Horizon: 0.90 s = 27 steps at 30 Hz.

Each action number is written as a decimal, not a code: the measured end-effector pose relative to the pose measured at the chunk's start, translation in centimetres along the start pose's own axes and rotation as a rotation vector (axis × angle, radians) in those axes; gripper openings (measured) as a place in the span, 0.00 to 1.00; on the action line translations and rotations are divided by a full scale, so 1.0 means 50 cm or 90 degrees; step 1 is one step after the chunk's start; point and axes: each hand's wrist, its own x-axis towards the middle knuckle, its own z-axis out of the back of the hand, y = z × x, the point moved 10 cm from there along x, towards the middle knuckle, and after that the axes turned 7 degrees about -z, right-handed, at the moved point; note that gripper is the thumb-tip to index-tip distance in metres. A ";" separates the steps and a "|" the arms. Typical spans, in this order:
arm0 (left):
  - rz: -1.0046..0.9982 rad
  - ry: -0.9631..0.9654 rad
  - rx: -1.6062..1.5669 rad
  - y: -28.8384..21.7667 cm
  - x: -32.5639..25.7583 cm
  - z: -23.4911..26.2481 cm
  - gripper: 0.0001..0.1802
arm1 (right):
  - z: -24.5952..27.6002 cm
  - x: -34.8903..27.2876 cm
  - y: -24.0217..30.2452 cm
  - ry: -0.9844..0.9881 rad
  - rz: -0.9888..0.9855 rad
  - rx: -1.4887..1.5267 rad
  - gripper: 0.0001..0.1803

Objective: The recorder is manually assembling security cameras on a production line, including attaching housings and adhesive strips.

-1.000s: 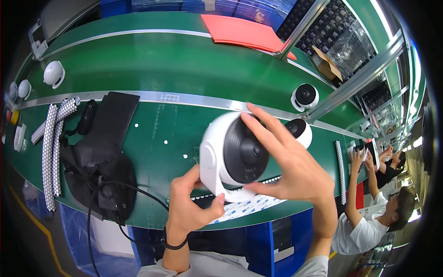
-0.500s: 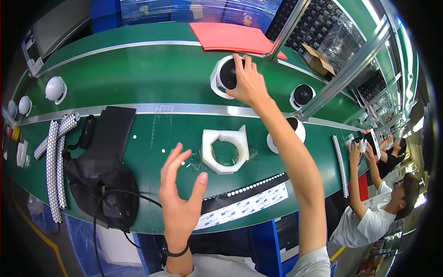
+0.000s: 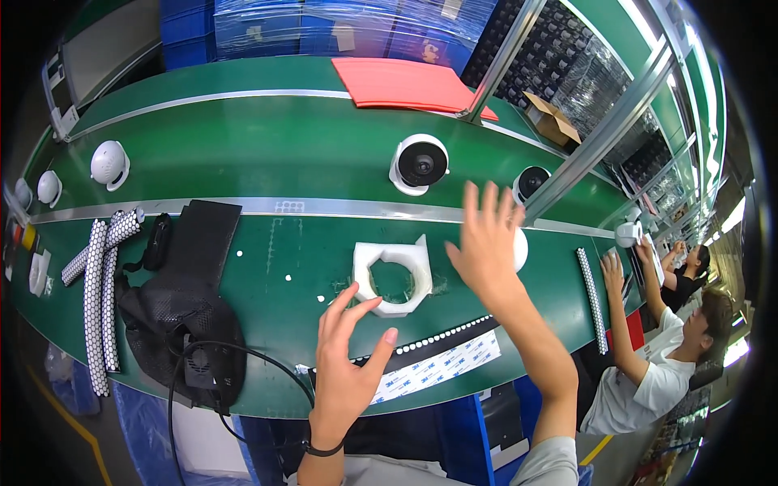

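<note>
Both hands empty, fingers spread, above the green tabletop (image 3: pixel 267 267). Left hand (image 3: pixel 347 356) open over the near edge, fingertips just short of a white foam cradle (image 3: pixel 393 278) — touching nothing as far as can be told. Right hand (image 3: pixel 486 239) raised and open too, palm down, just right of the cradle and in front of a white round piece (image 3: pixel 519 249) mostly hidden behind it.

White foam cradle lying flat near the middle of the tabletop, ring-shaped with a hollow centre showing green through it. Beyond the metal rail, on the green belt (image 3: pixel 243 154) along the far side, a white dome camera (image 3: pixel 418 164) with its dark lens facing up, well apart from both hands. A second dome camera (image 3: pixel 530 183) further right on the same belt, close to a metal post.

Toward the left edge: a black mesh bag (image 3: pixel 174 312) with a black cable looping out toward the near edge, a black flat pad (image 3: pixel 203 239) beside it, and two spotted white strips (image 3: pixel 101 300). White domes (image 3: pixel 108 164) on the belt at the far left. Along the near edge, a strip of small white dots and a white printed sheet (image 3: pixel 442 364). A red sheet (image 3: pixel 405 83) at the far edge. At the right end, another person (image 3: pixel 681 348) in a white shirt, one hand on the tabletop.
</note>
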 end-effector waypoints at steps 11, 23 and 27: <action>-0.032 0.038 -0.024 -0.006 -0.015 -0.040 0.23 | -0.054 -0.070 -0.202 -0.095 -0.078 0.309 0.61; -0.105 -0.022 -0.069 0.000 0.048 -0.105 0.63 | -0.089 -0.111 0.034 0.372 0.039 1.130 0.55; -0.137 -0.031 0.073 0.001 0.059 -0.128 0.56 | -0.113 -0.088 0.026 0.193 0.143 0.871 0.38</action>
